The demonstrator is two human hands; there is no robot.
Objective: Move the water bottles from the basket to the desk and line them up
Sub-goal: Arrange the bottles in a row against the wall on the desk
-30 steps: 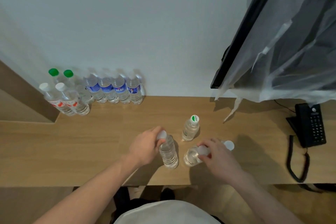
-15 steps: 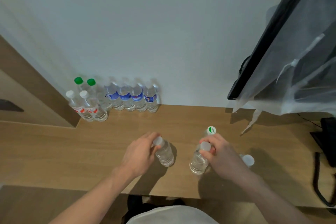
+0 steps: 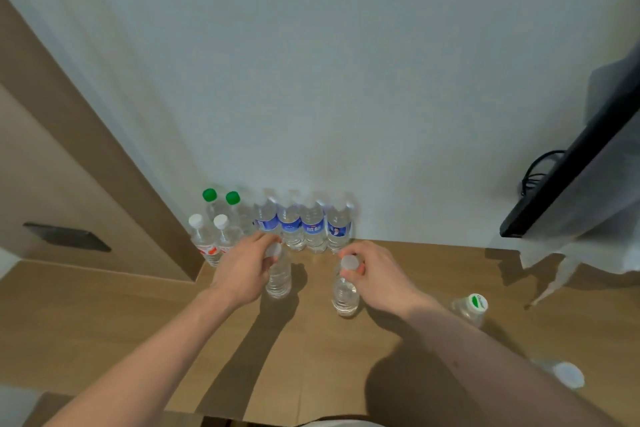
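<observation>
The left hand (image 3: 246,269) grips a clear plastic water bottle (image 3: 278,279) by its white cap, fingers curled round the neck; the bottle stands or hangs upright over the wooden desk (image 3: 104,315), and whether its base touches the wood cannot be told. The right hand (image 3: 375,274) grips a second clear bottle (image 3: 344,291) the same way, thumb and fingers pinching the white cap, at 3 o'clock from the first and apart from it. Both bottles look filled with clear water.

At 12 o'clock from the hands, against the wall (image 3: 311,80), four blue-labelled bottles (image 3: 304,229) stand side by side, touching, all holding water. At 9 o'clock from that row stand two green-capped bottles (image 3: 221,204), and just in front of them two white-capped bottles with red labels (image 3: 211,239).

At 4 o'clock from the right hand, a bottle with a green-and-white cap (image 3: 472,308) stands alone on the desk. Further toward 5 o'clock, another white-capped bottle (image 3: 566,374) shows partly behind the right forearm.

A dark flat screen (image 3: 568,177) draped in thin plastic film hangs at 2 o'clock, with a black cable (image 3: 538,166) behind it
</observation>
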